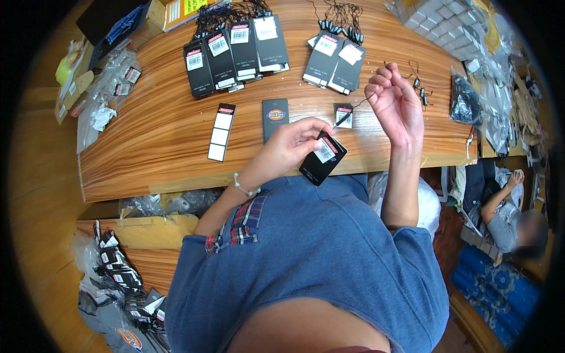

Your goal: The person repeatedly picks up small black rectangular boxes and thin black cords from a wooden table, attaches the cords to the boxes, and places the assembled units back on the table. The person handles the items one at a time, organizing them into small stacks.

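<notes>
Left hand [288, 144]: thumb and fingers pinch a black tag [318, 169] over the near edge of the wooden table [170, 141]. Right hand [399, 109]: raised, fingers curled, fingertips together on a black cord [344, 119] that runs down to the tag. Clear bag [465, 105], table's right side: dark contents. Open box [155, 19], far left corner: something blue inside

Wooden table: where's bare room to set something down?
Widest patch: wooden table, left side, between plastic packets and white-paneled strip. Smaller: between right hand and black-filled bag, below loose black cords. Crowded: far side's tag stacks; centre, around left hand.
</notes>
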`<state>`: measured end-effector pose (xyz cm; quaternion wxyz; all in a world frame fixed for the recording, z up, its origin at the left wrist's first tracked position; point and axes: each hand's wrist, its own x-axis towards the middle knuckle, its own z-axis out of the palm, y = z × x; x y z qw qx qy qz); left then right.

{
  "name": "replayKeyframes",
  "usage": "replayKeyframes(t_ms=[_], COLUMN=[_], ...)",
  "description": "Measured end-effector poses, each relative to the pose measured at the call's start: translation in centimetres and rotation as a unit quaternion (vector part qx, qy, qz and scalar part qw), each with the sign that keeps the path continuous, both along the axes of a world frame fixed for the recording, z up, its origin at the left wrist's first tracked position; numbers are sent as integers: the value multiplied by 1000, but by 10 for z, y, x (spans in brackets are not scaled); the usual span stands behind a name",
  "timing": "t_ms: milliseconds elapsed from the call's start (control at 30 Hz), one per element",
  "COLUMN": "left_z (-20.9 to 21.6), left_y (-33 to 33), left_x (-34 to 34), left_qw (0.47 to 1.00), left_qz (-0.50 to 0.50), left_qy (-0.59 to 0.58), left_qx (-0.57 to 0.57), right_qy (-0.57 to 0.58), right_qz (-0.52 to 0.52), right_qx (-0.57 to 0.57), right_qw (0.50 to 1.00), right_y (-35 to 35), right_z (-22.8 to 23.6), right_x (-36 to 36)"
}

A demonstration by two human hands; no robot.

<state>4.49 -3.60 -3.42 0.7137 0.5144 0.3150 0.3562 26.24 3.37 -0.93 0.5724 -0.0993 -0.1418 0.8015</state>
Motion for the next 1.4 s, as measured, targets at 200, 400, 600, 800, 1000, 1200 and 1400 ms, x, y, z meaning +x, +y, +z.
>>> replayKeyframes(t_ms=[200,400,600,800,1000,1200,1400], left_z=[-2,28,34,35,38,35,37], left_y=[0,10,13,13,13,14,14], left_x=[-10,-33,-34,-32,-32,-32,-30], left_qw=[999,964,949,938,941,932,938], left_qz=[32,234,258,276,265,278,273], left_qy=[-1,66,83,91,97,106,112], left_qx=[24,107,164,186,185,208,184], right_qy=[-160,-300,-418,-496,-545,-545,-593], right_qz=[-129,-59,-16,-62,-69,-108,-158], right_qx=[62,162,199,218,228,256,292], right_qw=[977,938,886,838,804,791,733], right_y=[0,-25,-44,-47,-46,-41,-39], right_z=[12,33,41,31,31,21,18], right_x=[-13,-42,-69,-86,-93,-98,-99])
